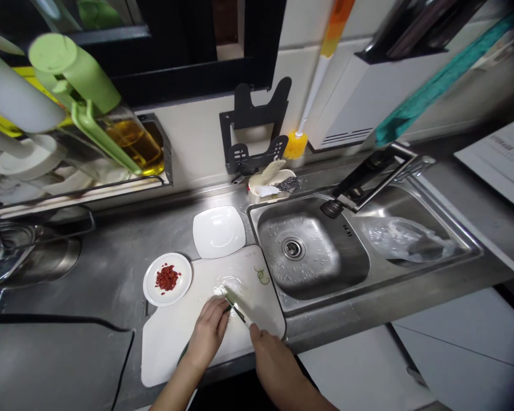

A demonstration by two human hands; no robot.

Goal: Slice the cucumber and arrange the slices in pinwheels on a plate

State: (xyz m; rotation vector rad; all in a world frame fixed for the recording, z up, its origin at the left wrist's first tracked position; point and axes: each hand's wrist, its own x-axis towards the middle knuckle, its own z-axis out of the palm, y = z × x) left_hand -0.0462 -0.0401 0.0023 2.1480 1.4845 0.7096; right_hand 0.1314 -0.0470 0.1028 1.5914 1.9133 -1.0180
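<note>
My left hand (209, 331) is closed over a long dark-green vegetable (183, 353), cucumber-like, on the white cutting board (165, 348). Most of it is hidden under the hand and wrist. In my right hand (274, 357) is a kitchen knife (235, 308), gripped by its handle. Its blade lies right beside my left fingertips, at the vegetable's end; whether it touches the vegetable I cannot tell. The board looks wet around the blade. A small white plate (148, 285) with chopped red pieces (167, 278) overlaps the board's left edge. Behind the board stands an empty square white dish (219, 231).
A steel sink (312, 240) adjoins the board on the right, with a black faucet (355, 185) over it. Crumpled plastic (405, 238) lies in the second basin. At the upper left, a rack (167, 151) holds an oil bottle (132, 142). A pot (47, 260) stands at left.
</note>
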